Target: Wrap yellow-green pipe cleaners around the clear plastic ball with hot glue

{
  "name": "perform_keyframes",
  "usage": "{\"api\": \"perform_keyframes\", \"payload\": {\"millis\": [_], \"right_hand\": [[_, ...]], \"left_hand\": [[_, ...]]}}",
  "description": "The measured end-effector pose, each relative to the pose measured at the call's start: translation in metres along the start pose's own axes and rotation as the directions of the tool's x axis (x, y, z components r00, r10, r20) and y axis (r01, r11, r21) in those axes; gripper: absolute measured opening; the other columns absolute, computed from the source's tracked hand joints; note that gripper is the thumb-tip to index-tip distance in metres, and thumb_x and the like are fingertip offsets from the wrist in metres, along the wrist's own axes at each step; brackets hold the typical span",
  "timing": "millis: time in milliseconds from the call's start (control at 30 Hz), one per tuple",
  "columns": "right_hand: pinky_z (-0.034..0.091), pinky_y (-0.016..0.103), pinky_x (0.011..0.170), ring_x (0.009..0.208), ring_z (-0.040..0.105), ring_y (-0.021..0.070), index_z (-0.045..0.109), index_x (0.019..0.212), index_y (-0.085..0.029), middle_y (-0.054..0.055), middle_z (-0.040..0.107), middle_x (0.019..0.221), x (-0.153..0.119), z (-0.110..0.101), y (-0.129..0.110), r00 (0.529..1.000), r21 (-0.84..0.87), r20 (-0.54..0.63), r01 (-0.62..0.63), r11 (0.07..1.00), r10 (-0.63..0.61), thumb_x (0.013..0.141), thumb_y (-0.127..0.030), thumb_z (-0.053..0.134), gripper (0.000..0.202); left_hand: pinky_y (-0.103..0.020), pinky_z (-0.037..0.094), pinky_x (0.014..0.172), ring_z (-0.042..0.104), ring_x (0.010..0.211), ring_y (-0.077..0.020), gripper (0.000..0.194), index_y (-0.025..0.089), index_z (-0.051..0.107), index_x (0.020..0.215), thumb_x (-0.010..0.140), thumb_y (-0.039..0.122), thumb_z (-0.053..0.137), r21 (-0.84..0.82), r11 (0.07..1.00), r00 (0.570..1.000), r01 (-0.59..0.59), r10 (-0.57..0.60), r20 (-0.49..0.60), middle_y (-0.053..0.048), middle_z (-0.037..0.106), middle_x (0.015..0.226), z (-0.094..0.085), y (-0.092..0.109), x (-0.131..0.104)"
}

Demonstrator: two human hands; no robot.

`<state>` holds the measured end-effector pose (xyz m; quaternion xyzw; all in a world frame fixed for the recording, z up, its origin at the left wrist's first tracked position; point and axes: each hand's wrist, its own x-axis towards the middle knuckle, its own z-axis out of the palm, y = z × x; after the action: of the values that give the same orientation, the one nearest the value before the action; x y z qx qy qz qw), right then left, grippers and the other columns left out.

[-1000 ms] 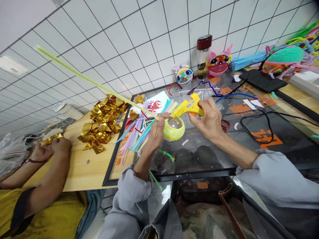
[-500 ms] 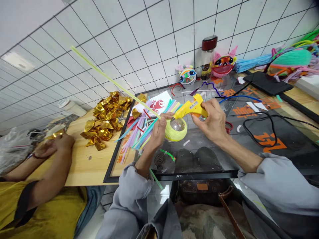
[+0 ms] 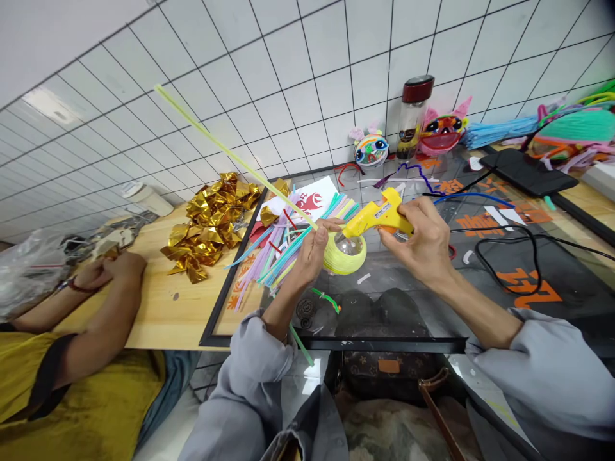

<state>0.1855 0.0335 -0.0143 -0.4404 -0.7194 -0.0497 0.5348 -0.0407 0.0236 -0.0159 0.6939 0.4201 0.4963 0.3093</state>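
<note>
Centrally, a person's two bare hands meet above a dark, glossy tabletop with a black frame point(image 3: 432, 344). The right hand point(image 3: 425, 234) wraps its curled fingers around the handle of a bright yellow plastic glue gun point(image 3: 377, 216). The gun's body lies slantwise, its long axis running leftward and slightly down from that hand to the nozzle, which points at the left fingertips.

The left hand point(image 3: 311, 253) pinches thumb and fingers together on the lower end of a long, thin, fuzzy yellow stem point(image 3: 235, 157). The stem slants straight up to the upper left, its free end in front of the white tiled wall point(image 3: 317, 77); being gripped at its base probably leaves the length out of the nozzle's way.

Just beside the left fingertips, between the hands, is a rounded form wound in fuzzy yellow strands with a clear centre point(image 3: 344, 261), its clear side turned upward. The left hand seems to steady its near-left rim so the nozzle can reach it; the fingers block the meeting point, so whether the nozzle touches is hard to tell.

Behind the left wrist lies a fanned bundle of pastel fuzzy stems point(image 3: 257, 267).
</note>
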Motion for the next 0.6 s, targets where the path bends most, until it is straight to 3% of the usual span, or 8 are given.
{"api": "perform_keyframes", "payload": {"millis": [200,600], "right_hand": [[0.044,0.034,0.064,0.079,0.058,0.0223,0.062,0.094,-0.021,0.006,0.059,0.090,0.0001,-0.0034,0.0021,0.999,-0.004,0.034,-0.006,1.000,0.006,0.085,-0.039,0.064,0.021],[0.044,0.035,0.066,0.078,0.056,0.0223,0.059,0.090,-0.021,0.005,0.057,0.087,0.0003,0.0041,0.0047,1.000,-0.051,-0.014,-0.001,0.999,0.001,0.084,-0.036,0.065,0.017]], "left_hand": [[-0.048,0.046,0.113,0.065,0.125,-0.0275,0.065,0.020,0.064,0.098,0.096,0.075,0.028,0.042,0.999,1.000,0.012,-0.012,-0.004,-0.013,0.072,0.125,-0.0011,0.0027,-0.0007],[-0.046,0.046,0.112,0.066,0.124,-0.0273,0.064,0.019,0.066,0.097,0.097,0.073,0.033,-0.003,1.000,1.000,-0.004,0.004,0.003,-0.013,0.073,0.122,-0.0007,-0.0002,-0.0002]]}}
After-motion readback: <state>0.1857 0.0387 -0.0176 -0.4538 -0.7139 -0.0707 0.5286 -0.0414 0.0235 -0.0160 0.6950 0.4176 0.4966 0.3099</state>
